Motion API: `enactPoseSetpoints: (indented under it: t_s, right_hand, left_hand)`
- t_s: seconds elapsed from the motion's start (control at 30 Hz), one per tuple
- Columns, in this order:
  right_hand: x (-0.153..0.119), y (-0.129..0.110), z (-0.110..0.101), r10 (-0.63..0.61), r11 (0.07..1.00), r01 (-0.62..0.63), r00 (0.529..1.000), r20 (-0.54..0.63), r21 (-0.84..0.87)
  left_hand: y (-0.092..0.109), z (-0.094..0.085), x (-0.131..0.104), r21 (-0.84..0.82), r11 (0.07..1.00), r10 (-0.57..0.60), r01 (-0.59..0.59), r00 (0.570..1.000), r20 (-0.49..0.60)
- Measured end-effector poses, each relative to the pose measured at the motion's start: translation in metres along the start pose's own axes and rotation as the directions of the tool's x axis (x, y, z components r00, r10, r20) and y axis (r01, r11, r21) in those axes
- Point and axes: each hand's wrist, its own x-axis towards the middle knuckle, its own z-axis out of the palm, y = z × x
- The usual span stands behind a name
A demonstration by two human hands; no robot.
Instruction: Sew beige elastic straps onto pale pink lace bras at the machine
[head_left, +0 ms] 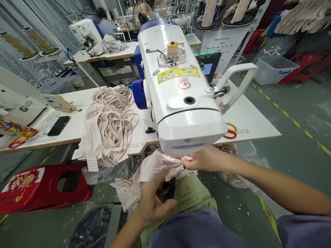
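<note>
A pale beige bra (160,165) hangs over my lap, just below the front of the white sewing machine (188,120). My right hand (199,159) pinches its edge under the machine head, which hides part of the fingers. Nearer to me, my left hand (154,203) is open, thumb spread away from the fingers, with its fingertips in front of the fabric. Whether they touch it I cannot tell. More lace-trimmed beige pieces (126,191) droop beside my left knee. The needle area is out of sight behind the machine head.
Left of the machine, a heap of beige bras (111,127) overhangs the table edge. A black phone (59,126) and red-handled scissors (17,142) lie further left. Red and yellow scissors (230,132) rest on the right. A red stool (46,187) stands at lower left.
</note>
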Motion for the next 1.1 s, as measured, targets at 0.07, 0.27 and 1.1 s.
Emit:
enactPoseSetpoints:
  t_s: [0.07,0.27,1.1]
  right_hand:
    - [0.003,0.004,0.002,-0.006,0.999,0.006,1.0,0.0,-0.033]
    - [0.001,0.001,0.004,0.02,1.0,-0.02,1.0,0.004,-0.019]
    - [-0.015,0.043,0.044,-0.053,0.97,0.157,0.883,-0.466,0.187]
  left_hand:
    - [-0.005,-0.007,0.01,0.195,0.955,0.187,-0.223,0.965,0.186]
    - [-0.026,-0.007,0.028,0.497,0.781,0.195,-0.377,0.904,0.381]
    - [-0.003,0.034,0.014,0.602,0.795,-0.028,-0.069,0.988,0.15]
